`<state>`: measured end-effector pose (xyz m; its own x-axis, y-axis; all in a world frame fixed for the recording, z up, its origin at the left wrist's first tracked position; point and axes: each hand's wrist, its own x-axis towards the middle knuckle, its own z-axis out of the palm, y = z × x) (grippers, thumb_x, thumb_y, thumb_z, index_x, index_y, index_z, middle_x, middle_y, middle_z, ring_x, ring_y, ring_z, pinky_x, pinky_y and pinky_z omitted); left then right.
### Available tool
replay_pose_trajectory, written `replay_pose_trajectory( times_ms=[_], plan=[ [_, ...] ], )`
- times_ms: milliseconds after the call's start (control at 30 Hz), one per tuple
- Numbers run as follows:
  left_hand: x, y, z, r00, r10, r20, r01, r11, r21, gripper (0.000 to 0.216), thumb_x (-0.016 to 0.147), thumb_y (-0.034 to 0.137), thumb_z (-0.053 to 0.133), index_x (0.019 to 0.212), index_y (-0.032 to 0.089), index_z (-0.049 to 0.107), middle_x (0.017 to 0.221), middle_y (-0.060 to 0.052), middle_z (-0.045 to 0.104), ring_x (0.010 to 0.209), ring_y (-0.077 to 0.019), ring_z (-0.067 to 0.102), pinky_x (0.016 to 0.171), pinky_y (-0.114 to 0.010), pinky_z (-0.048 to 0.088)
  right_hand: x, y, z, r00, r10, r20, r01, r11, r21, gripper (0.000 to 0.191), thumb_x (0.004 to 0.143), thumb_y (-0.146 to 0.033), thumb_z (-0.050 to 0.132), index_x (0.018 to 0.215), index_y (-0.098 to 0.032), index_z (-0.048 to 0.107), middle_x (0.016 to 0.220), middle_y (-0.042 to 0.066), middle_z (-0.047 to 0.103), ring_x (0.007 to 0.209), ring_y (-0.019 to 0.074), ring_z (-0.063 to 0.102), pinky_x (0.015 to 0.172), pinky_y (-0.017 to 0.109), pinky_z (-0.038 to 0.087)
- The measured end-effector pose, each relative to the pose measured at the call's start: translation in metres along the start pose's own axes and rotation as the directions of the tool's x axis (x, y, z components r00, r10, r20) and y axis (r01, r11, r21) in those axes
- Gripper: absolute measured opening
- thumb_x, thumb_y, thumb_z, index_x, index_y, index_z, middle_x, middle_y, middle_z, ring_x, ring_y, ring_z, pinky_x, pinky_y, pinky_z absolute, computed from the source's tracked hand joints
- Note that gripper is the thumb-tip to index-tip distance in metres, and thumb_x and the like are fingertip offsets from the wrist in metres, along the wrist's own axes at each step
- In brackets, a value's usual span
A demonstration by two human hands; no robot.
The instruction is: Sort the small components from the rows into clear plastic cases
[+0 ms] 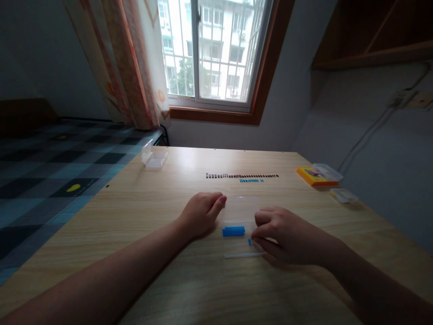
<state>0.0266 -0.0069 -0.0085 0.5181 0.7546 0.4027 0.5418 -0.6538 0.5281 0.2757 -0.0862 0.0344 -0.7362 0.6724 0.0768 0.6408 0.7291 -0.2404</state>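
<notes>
A clear plastic box lies opened on the table in front of me, its see-through lid folded back on the far side. My left hand is closed at the lid's left edge, thumb along that edge. Inside the box, a block of blue strips rests toward the left. My right hand reaches in over the box's right side, fingers pinched. A small blue piece shows at its fingertips; its exact kind is too small to make out.
Beyond the box runs a row of tiny dark parts, with a shorter row of small blue parts below it. An opened clear case stands back left. A yellow-orange box and a small clear case lie along the right edge.
</notes>
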Motion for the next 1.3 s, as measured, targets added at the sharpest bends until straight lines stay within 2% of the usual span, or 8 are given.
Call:
replay_pose_trajectory(
  times_ms=[367,700,1300],
  plan=[
    [0.000,0.001,-0.001,1.000,0.003,0.013,-0.003,1.000,0.004,0.044,0.102,0.040,0.035,0.075,0.019,0.063,0.067,-0.002,0.066,0.065,-0.0176,0.061,0.065,-0.028,0.041,0.001,0.001,0.005,1.000,-0.023,-0.003,0.023,1.000,-0.017,0.024,0.092,-0.015,0.059,0.069,-0.018,0.066,0.073,0.000,0.054,0.067,0.0120,0.045,0.064,0.028,0.031],
    [0.000,0.003,0.000,0.999,0.002,0.037,-0.003,0.999,0.034,0.042,0.102,0.039,0.039,0.072,0.020,0.062,0.067,-0.002,0.066,0.064,-0.0172,0.060,0.063,-0.028,0.041,0.004,0.010,0.011,0.997,0.033,-0.065,-0.039,0.996,-0.079,0.020,0.097,-0.020,0.057,0.096,-0.022,0.077,0.077,0.002,0.059,0.067,0.0137,0.047,0.063,0.030,0.029],
    [0.000,0.003,0.000,0.999,0.012,0.030,-0.013,0.999,0.034,0.043,0.102,0.038,0.039,0.071,0.020,0.063,0.065,-0.002,0.065,0.062,-0.0170,0.059,0.062,-0.028,0.040,0.005,0.010,0.012,0.995,0.052,-0.085,-0.059,0.995,-0.081,0.023,0.099,-0.022,0.056,0.105,-0.025,0.078,0.076,0.002,0.061,0.068,0.0144,0.051,0.064,0.029,0.032]
  ],
)
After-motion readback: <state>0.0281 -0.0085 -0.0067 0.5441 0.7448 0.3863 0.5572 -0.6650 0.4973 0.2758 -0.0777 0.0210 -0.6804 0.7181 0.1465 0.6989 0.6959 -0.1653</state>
